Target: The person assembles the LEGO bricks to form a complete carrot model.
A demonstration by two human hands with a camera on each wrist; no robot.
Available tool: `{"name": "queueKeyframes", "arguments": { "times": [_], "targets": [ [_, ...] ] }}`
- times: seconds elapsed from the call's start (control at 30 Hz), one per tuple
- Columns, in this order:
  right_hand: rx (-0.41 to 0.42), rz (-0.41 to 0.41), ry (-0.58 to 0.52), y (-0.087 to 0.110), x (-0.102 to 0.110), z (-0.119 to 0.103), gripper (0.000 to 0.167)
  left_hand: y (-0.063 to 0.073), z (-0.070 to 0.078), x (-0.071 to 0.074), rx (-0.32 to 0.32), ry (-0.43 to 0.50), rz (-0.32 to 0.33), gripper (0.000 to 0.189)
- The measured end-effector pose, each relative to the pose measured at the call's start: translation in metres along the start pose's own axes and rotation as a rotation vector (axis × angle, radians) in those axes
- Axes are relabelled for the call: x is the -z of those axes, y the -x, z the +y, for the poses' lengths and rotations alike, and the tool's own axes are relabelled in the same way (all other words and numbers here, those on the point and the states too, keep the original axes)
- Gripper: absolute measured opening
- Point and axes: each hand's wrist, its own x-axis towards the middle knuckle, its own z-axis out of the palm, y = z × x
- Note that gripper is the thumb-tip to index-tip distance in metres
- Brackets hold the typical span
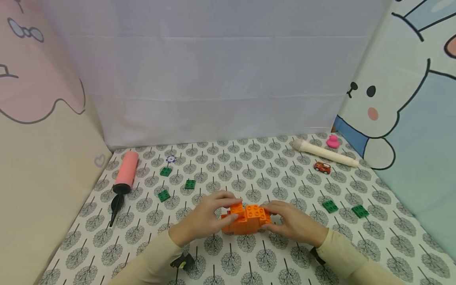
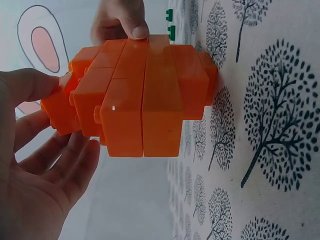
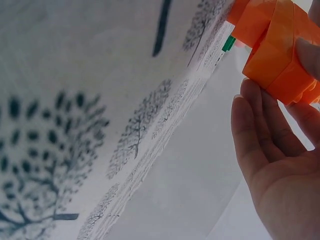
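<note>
A stepped build of orange toy bricks (image 1: 246,227) stands on the tree-print cloth, in front of the person. My left hand (image 1: 209,213) pinches an orange brick (image 2: 62,107) at the upper left of the build, between thumb and fingers. In the left wrist view, the build's layers (image 2: 132,115) sit stacked tightly with the larger bricks lower down. From the other side, my right hand (image 1: 293,223) grips the build's right end. The right wrist view shows its thumb on one face of the bricks (image 3: 270,60) and its fingers on the opposite face.
Green bricks (image 1: 190,184) lie at the left, with a poker chip (image 1: 171,159) behind. A pink hand pump (image 1: 126,170) is far left. On the right are more green bricks (image 1: 330,206), a red toy car (image 1: 322,167), a cream stick-like thing (image 1: 325,152) and a pink duck (image 1: 333,141).
</note>
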Motion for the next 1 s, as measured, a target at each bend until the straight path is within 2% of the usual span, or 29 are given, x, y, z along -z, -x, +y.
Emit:
{"name": "queueKeyframes", "arguments": {
  "times": [0.2,0.37,0.57,1.0],
  "targets": [
    [0.023,0.008,-0.014,-0.0005,-0.0025,0.0019,0.045,0.0026,0.0012,-0.0044,-0.063,-0.008,-0.002,0.039],
    [0.02,0.01,-0.02,0.0001,-0.0039,0.0024,0.043,0.0055,0.0018,-0.0077,-0.088,0.002,0.006,0.041],
    [0.024,0.017,-0.007,0.0003,-0.0031,0.001,0.042,0.0046,0.0013,-0.0087,-0.098,-0.007,0.005,0.041],
    [0.04,0.02,-0.005,0.0004,-0.0012,0.0014,0.043,0.0012,0.0069,-0.004,-0.095,-0.061,-0.04,0.043]
  ]
}}
